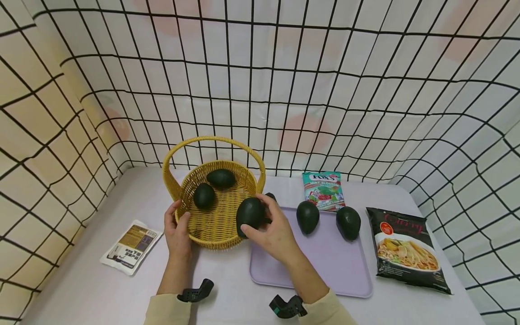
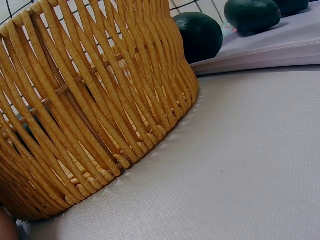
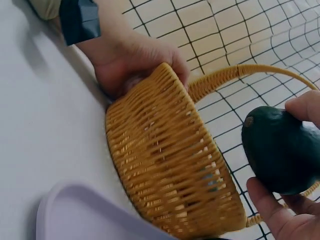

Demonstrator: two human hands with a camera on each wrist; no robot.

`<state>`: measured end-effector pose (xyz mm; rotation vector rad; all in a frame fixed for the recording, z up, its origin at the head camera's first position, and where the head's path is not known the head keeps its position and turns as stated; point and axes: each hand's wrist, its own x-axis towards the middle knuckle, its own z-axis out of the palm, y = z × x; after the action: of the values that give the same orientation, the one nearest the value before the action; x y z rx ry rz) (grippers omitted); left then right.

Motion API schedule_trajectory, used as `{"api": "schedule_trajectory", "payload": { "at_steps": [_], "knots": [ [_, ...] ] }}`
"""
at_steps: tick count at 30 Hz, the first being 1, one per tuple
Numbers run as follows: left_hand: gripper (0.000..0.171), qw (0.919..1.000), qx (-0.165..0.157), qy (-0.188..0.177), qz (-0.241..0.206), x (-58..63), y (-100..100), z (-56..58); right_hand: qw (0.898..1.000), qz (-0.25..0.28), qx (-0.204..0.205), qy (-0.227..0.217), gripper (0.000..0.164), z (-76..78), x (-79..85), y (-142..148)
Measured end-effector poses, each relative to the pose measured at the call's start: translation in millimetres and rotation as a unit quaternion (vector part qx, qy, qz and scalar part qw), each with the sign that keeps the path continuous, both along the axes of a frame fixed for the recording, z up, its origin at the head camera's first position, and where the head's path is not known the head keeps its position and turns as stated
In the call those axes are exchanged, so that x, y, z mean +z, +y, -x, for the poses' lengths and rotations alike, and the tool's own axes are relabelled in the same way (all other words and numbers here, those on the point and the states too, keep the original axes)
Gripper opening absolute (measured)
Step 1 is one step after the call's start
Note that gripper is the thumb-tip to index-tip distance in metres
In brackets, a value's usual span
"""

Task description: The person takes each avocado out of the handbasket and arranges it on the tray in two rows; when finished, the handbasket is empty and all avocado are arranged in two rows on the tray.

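Note:
My right hand [image 1: 276, 230] holds a dark green avocado [image 1: 249, 216] between thumb and fingers at the right rim of a yellow woven basket [image 1: 211, 234]. In the right wrist view the held avocado [image 3: 280, 150] hangs beside the rim, its stem end showing. My left hand [image 1: 178, 232] grips the basket's left rim, thumb inside. Two avocados lie in the basket, one at the back [image 1: 221, 178] and one at the left [image 1: 204, 196]. Another avocado [image 1: 271, 196] is mostly hidden behind my right hand. Two more avocados, one [image 1: 308, 217] left of the other [image 1: 348, 223], lie on a lilac tray [image 1: 325, 271].
A green FOX'S candy bag [image 1: 323, 189] lies behind the tray. Right of the tray is a black noodle packet [image 1: 410, 253]. A white and brown pouch [image 1: 132, 247] lies left of the basket. Black wire mesh [image 1: 252, 95] stands around the back and sides of the table.

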<state>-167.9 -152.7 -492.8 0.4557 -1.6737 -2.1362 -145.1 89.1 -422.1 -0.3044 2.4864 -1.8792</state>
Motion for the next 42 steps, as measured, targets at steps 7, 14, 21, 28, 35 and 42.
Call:
{"api": "schedule_trajectory", "payload": {
  "at_steps": [7,14,21,28,35,42],
  "knots": [
    [0.044,1.0,0.003,-0.005,0.001,0.5,0,1.2,0.998,-0.064,-0.004,-0.02,0.082,-6.0,-3.8,15],
    [0.044,0.9999,0.0,-0.012,0.0,1.1,0,0.7,0.997,-0.077,0.005,-0.03,0.079,-10.1,-9.3,26],
    [0.044,0.9999,-0.003,-0.014,0.002,1.0,0,0.4,0.988,-0.136,0.043,-0.057,0.078,-10.8,-17.4,40],
    [0.044,0.9999,-0.003,-0.014,0.004,0.2,0,0.3,0.972,-0.205,0.097,-0.068,0.076,-10.6,-25.5,47],
    [0.043,0.9999,-0.002,-0.015,0.002,0.8,0,0.2,0.967,-0.22,0.105,-0.069,0.076,-10.0,-34.8,47],
    [0.042,0.9999,-0.005,-0.005,-0.007,0.1,0,-0.6,0.966,-0.22,0.116,-0.072,0.075,-10.4,-37.8,45]
  ]
}}
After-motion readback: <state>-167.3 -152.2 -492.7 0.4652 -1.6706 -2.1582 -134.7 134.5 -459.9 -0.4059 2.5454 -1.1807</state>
